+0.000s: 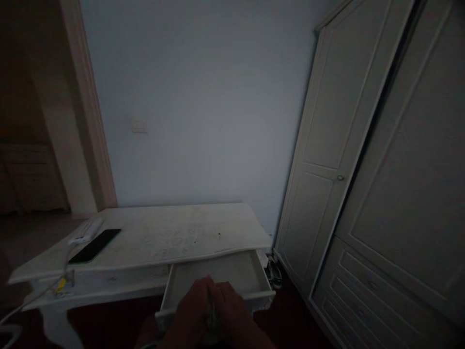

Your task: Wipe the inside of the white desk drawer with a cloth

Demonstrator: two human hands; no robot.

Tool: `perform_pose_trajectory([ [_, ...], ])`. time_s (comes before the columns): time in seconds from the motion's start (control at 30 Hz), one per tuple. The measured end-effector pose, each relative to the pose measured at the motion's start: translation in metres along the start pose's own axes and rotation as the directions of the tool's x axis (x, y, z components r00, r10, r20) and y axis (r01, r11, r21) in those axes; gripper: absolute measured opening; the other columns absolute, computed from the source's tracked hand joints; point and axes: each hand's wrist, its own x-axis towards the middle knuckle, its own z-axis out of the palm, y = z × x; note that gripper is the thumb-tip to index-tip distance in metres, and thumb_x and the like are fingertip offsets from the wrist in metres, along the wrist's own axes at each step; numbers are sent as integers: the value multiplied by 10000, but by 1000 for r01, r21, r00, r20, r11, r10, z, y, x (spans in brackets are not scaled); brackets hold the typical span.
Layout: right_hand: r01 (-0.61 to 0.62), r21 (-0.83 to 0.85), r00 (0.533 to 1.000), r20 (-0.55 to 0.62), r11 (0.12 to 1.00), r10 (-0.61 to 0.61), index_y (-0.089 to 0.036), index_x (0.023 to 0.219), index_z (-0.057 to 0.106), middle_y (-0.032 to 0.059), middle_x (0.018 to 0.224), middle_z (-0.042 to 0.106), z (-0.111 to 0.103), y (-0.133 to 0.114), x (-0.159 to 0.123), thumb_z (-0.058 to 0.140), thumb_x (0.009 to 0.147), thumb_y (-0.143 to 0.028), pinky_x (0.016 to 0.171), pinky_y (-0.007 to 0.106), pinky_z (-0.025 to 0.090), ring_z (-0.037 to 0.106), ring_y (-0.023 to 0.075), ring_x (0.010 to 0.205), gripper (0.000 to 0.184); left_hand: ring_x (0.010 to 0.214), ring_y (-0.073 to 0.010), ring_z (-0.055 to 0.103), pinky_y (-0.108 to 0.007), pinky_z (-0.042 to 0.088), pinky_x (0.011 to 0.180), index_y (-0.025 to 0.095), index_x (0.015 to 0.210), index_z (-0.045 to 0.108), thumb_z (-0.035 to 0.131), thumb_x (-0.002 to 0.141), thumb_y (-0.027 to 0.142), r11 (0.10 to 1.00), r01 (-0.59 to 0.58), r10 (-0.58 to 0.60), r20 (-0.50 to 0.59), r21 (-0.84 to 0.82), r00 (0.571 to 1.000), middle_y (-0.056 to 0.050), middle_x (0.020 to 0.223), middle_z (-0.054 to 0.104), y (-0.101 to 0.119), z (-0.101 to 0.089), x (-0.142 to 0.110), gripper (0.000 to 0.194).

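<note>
My left hand [194, 305] and my right hand [231, 308] are close together at the bottom middle, fingers curled and touching or nearly so. Something pale shows dimly between them, too dark to make out. Behind them an open drawer [225, 271] sticks out from the white desk [174, 228]. Both hands overlap the drawer's front edge in the view; whether they touch it I cannot tell.
On the desk's left lie a black phone [95, 246] and a white power strip [86, 230] with a cable. A white wardrobe [327, 121] stands at the right. Dark shoes [274, 272] sit on the floor between desk and wardrobe.
</note>
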Motion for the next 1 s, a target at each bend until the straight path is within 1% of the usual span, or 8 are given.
perform_pose_trajectory([
  [0.17,-14,-43,999,-53,999,12,-377,1642,288,92,1253,653,-8,14,-12,657,898,-204,879,381,569,633,290,1065,848,1076,-275,691,-379,596,928,252,1272,652,773,660,194,999,-39,41,82,-19,996,-90,1205,717,6,-30,-5,627],
  [0.3,-97,-12,995,-7,995,96,-356,1395,574,80,1289,627,-28,10,-13,730,859,-310,910,369,555,630,291,1123,560,1144,-279,703,-374,590,977,293,1380,630,815,676,263,998,19,-11,137,-58,991,-82,1318,718,-6,-28,-14,728],
  [0.47,52,-105,998,31,993,-49,-396,1612,336,126,1673,397,-36,-15,4,793,827,-332,1151,599,404,419,444,1445,911,1199,-298,706,-395,549,1049,277,1336,656,761,686,236,984,131,-91,287,-123,954,-82,1343,743,-16,-18,-3,659],
  [0.63,-40,-138,992,110,990,55,-323,1667,207,147,1352,642,-18,-17,21,895,692,-379,890,474,550,645,372,1076,1195,1210,-286,671,-367,511,1062,226,1247,669,858,549,305,912,267,-78,506,-313,859,-51,1303,748,-18,-45,30,728],
  [0.7,-36,-173,992,115,984,56,-332,1643,274,117,1256,665,-12,-9,20,890,717,-436,825,422,553,650,342,1011,1117,1142,-273,681,-342,528,989,210,1197,674,878,546,367,877,336,-90,570,-342,816,-27,1214,764,-20,-58,36,700],
  [0.83,-34,-257,987,144,966,73,-362,1447,544,101,1229,662,-14,5,4,801,840,-456,846,416,543,630,337,1044,666,1153,-292,659,-339,504,978,229,1244,667,861,594,446,884,404,-159,660,-236,734,-26,1236,750,-26,-67,28,712],
  [0.9,-95,-270,981,136,958,136,-364,1365,608,86,1247,658,-24,8,-7,766,870,-404,896,409,526,622,322,1086,521,1169,-300,644,-336,483,993,249,1254,667,863,597,464,899,396,-176,674,-187,718,-28,1286,734,-30,-65,21,719],
  [1.0,-231,-239,956,124,943,266,-345,1351,623,67,1268,654,-53,15,-25,755,832,-303,952,374,490,617,295,1144,538,1111,-283,640,-330,469,938,259,1143,687,820,643,473,936,339,-196,663,-93,722,-8,1217,737,-36,-58,17,560],
])
